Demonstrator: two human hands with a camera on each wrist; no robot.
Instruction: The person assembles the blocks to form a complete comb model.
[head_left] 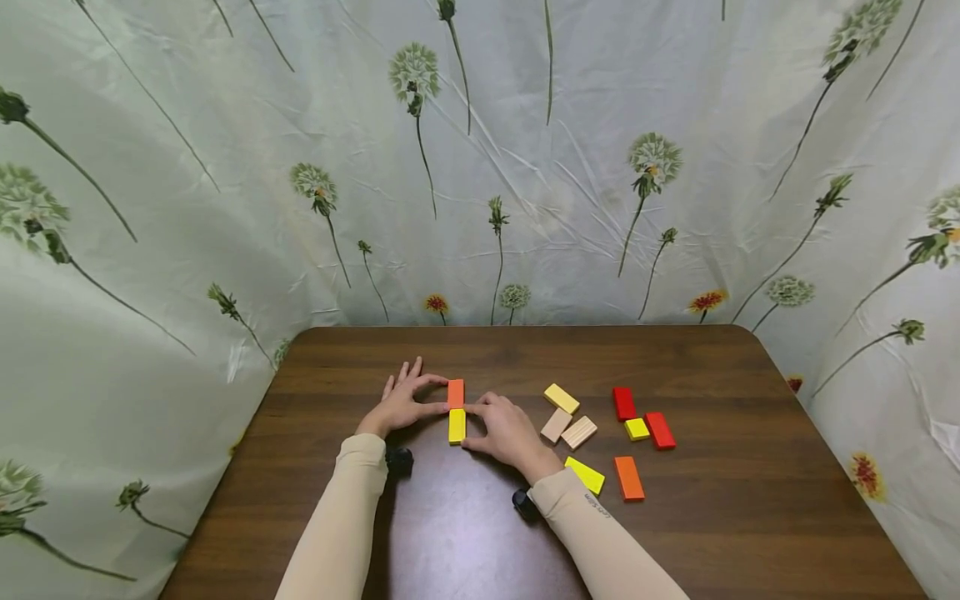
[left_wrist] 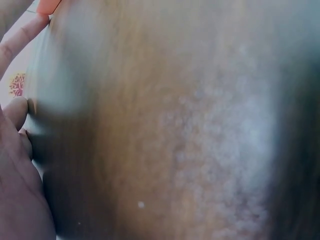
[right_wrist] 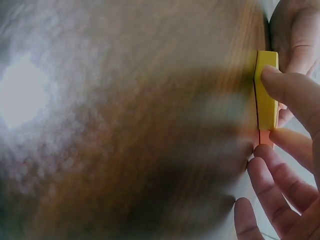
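Observation:
An orange wooden block [head_left: 456, 393] and a yellow wooden block [head_left: 457, 426] lie end to end on the table, in line away from me. My left hand [head_left: 401, 407] is at the orange block's left side, index finger at its far end and thumb near the seam; its other fingers spread over the table. From the right, my right hand [head_left: 512, 432] holds the yellow block, thumb toward the near end and index finger by the seam. In the right wrist view its thumb [right_wrist: 285, 85] presses on the yellow block [right_wrist: 266, 100].
To the right lie a pale yellow block [head_left: 562, 398], two bare wood blocks [head_left: 557, 425], two red blocks [head_left: 660, 431], a small yellow piece [head_left: 637, 429] and another orange block [head_left: 628, 479]. A yellow block [head_left: 585, 475] is partly behind my right forearm. A flowered cloth [head_left: 480, 250] hangs behind the brown table [head_left: 510, 354].

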